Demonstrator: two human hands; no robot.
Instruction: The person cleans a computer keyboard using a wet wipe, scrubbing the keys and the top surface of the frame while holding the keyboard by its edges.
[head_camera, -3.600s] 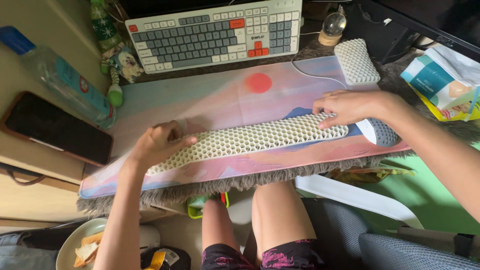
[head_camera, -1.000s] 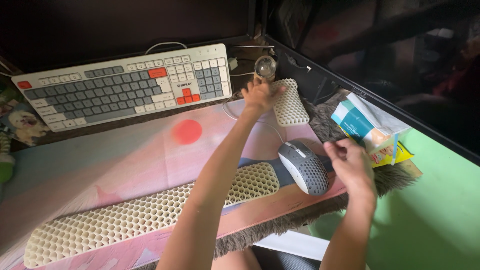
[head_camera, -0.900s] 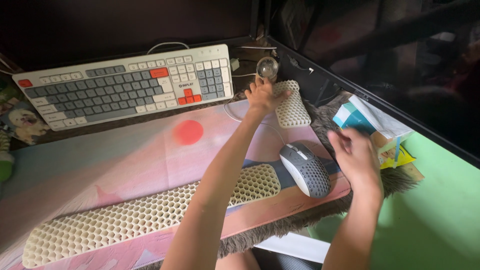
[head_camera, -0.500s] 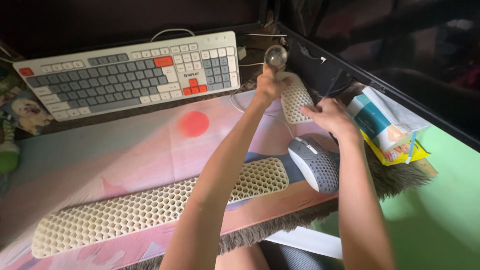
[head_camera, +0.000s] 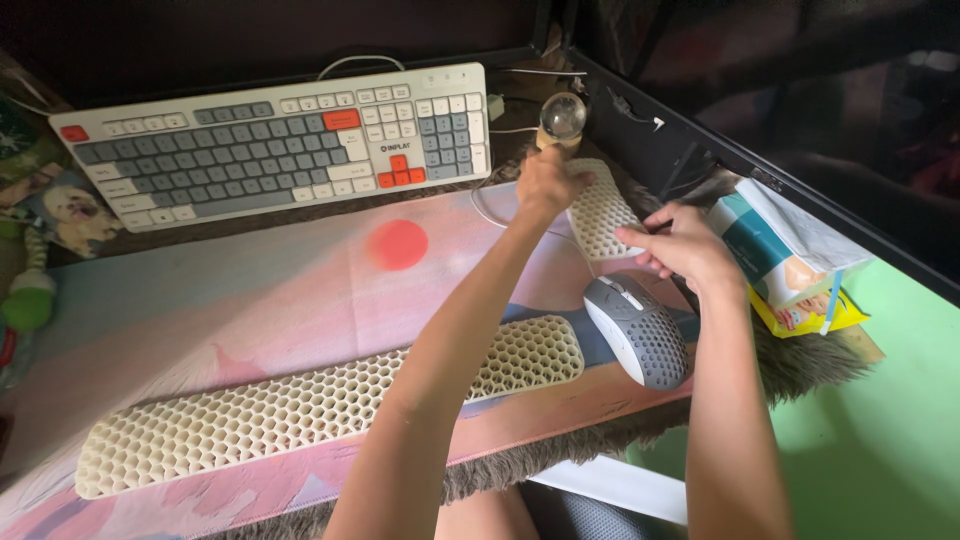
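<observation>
The small honeycomb wrist pad (head_camera: 600, 210) lies at the worktop's two o'clock, long axis twelve-to-six, your left hand (head_camera: 545, 183) gripping its top end, your right hand's (head_camera: 685, 250) fingers pinching its right edge.

Person, seen from above: 2 bare forearms, no sleeves showing up to the frame edge. Left hand (head_camera: 547, 183) and right hand (head_camera: 683, 250) both bare: no gloves, rings, watch or wristbands visible. Bare knee partly visible at bottom edge.
</observation>
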